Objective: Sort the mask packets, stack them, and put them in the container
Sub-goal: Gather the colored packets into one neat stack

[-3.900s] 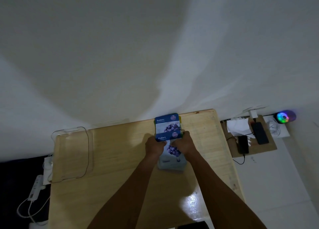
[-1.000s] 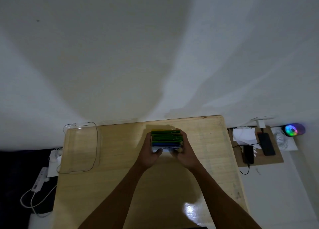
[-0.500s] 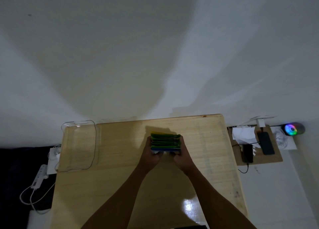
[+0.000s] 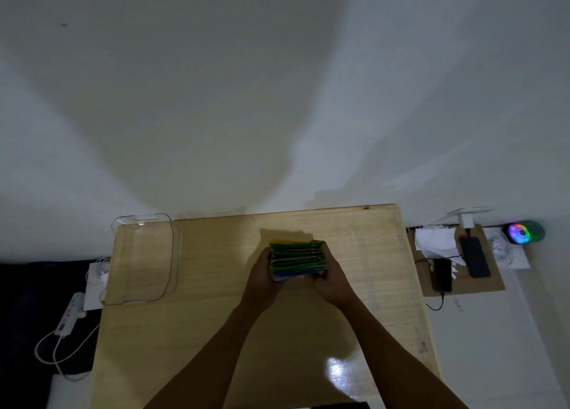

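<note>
A stack of mask packets [image 4: 296, 260] stands on edge near the middle of the wooden table [image 4: 216, 316], showing green, yellow and blue edges. My left hand [image 4: 262, 277] clasps the stack's left side and my right hand [image 4: 331, 280] clasps its right side. A clear plastic container [image 4: 143, 259] sits at the table's far left corner, well apart from the stack, and appears to hold nothing.
A white wall rises right behind the table. To the right, a low board [image 4: 462, 288] carries two phones, crumpled paper and cables, with a glowing coloured light [image 4: 521, 232] beyond. A power strip [image 4: 69, 317] and white cables lie left of the table.
Earlier the blueberry packets lay flat under my hands. Over the last second the gathered stack stays upright between both hands with barely any shift.
</note>
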